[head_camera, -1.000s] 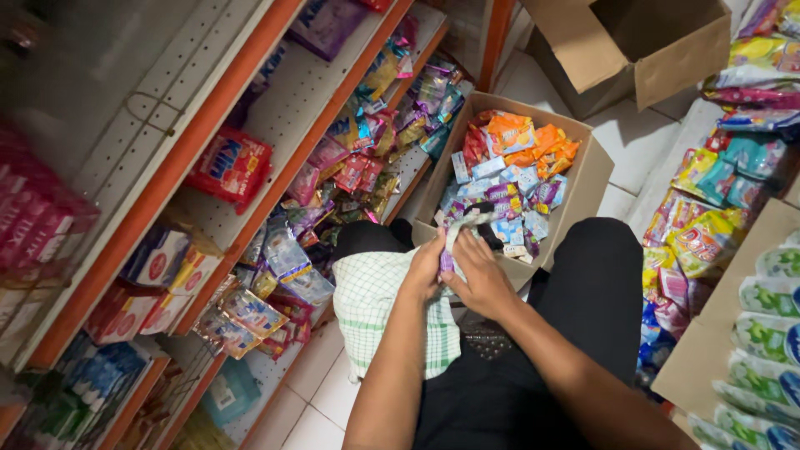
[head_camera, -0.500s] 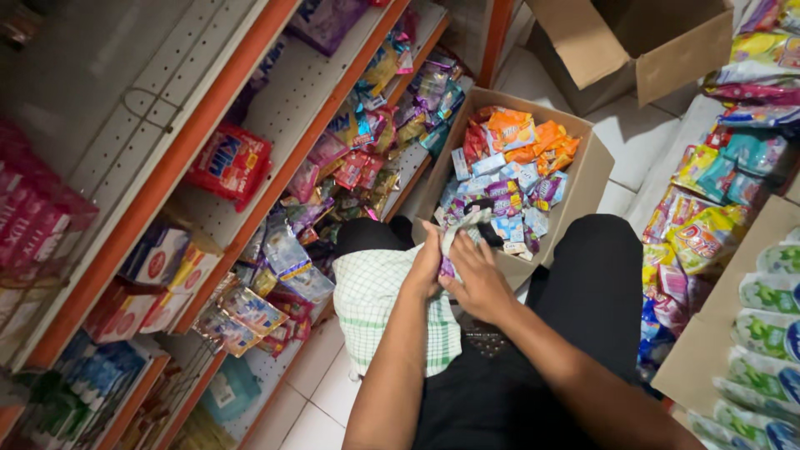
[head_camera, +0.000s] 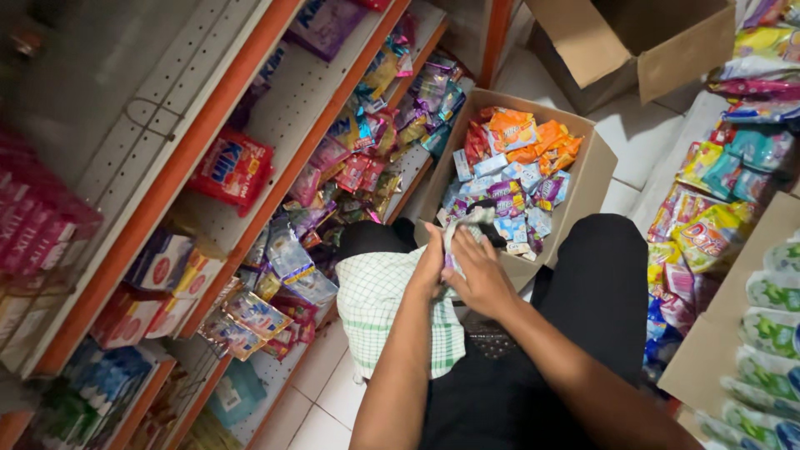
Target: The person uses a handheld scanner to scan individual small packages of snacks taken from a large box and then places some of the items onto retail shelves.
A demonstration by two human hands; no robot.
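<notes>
My left hand (head_camera: 431,268) and my right hand (head_camera: 478,275) are pressed together over my lap, both closed around a small bunch of sachets (head_camera: 463,225) whose tops stick up between my fingers. Just beyond them stands an open cardboard box (head_camera: 588,175) filled with several small packets in orange, blue, white and purple. A green-and-white checked cloth (head_camera: 379,308) lies over my left knee, under my left forearm. I am crouched in black trousers (head_camera: 596,292).
Orange-edged shelves (head_camera: 275,167) with hanging sachets and boxed goods run along the left. A second open cardboard box (head_camera: 642,42) stands behind on the white tiled floor. Bagged goods (head_camera: 708,225) and cartons crowd the right side.
Both hands stay together on the sachet bunch, shifting only slightly. The view has barely moved.
</notes>
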